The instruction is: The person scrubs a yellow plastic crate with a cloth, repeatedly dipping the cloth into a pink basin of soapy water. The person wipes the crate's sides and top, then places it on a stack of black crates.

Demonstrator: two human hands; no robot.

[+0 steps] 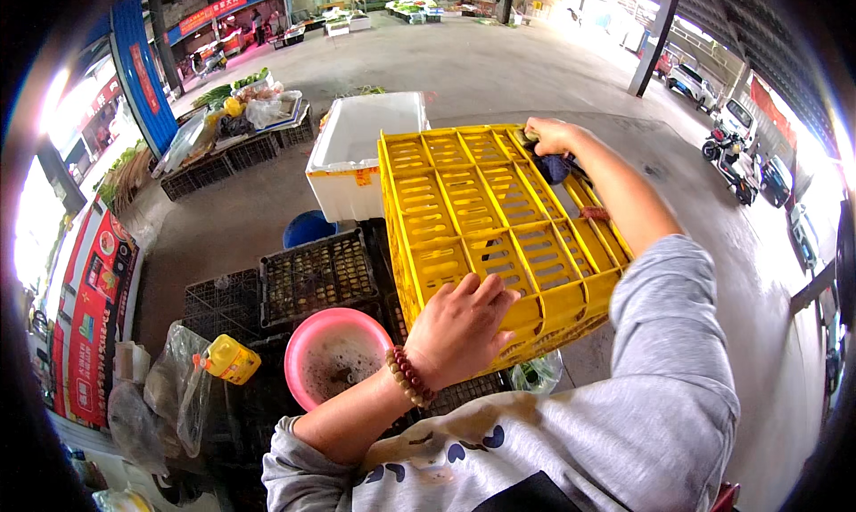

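A large yellow plastic crate (468,207) lies before me, its ribbed, slotted side facing up. My left hand (461,328), with a bead bracelet at its wrist, rests on the crate's near left part, fingers bent; whether it grips a rib is unclear. At the crate's far right edge, my right hand (555,136) holds a bunched dark cloth (554,167). A pink plastic basin (297,358) with dirty-looking contents stands left of my left wrist.
Behind the crate stands a white foam box (348,191). Black plastic crates (314,278) lie to the left, near a blue tub (309,229), a yellow jug (233,359) and plastic bags (184,378). A produce stall (251,120) and a steel post (655,40) stand farther off.
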